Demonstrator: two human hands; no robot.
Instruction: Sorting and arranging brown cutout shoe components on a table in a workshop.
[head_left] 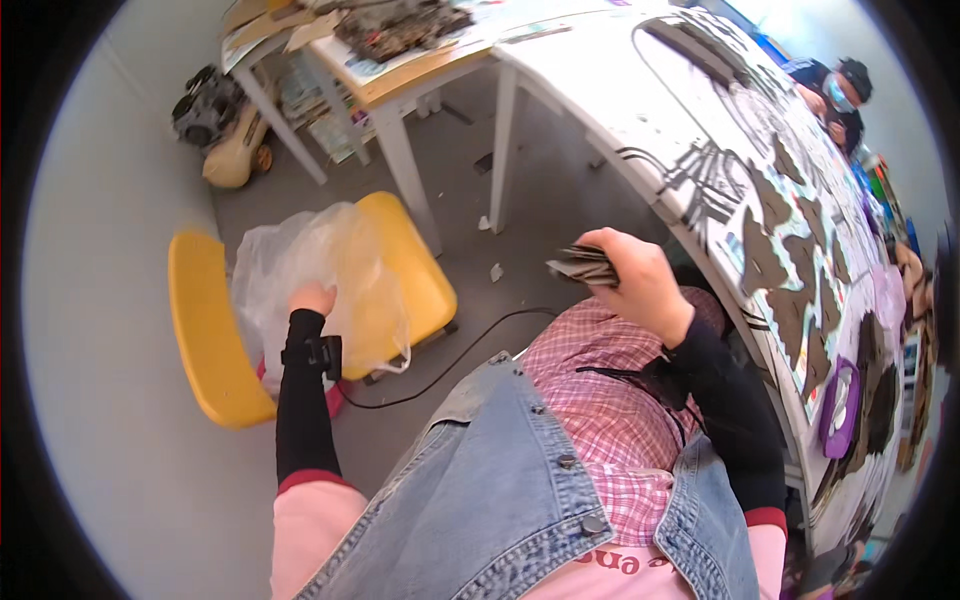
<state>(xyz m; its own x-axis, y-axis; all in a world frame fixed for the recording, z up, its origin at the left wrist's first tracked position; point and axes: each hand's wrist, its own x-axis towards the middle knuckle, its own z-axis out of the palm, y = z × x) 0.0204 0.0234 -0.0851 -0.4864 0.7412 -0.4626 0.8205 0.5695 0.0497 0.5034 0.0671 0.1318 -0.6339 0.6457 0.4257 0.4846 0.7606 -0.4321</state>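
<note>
On the seat of a yellow chair (418,268) lies a clear, crumpled plastic bag (268,275). My left hand (314,299) is closed at the bag, its fingers curled into the thin film. Over my lap, to the right, my right hand (645,285) grips a small stack of thin, dark grey-brown flat pieces (582,266). The pieces fan out slightly toward the left, and their exact kind cannot be made out. The stack is held well apart from the bag.
A long white table (590,80) curves along my right, bearing dark flat cut shapes (765,250), black strips (705,180) and a purple container (838,408). Another person (835,95) sits across it. A compressor (235,145) stands far left; a black cable (450,372) crosses the floor.
</note>
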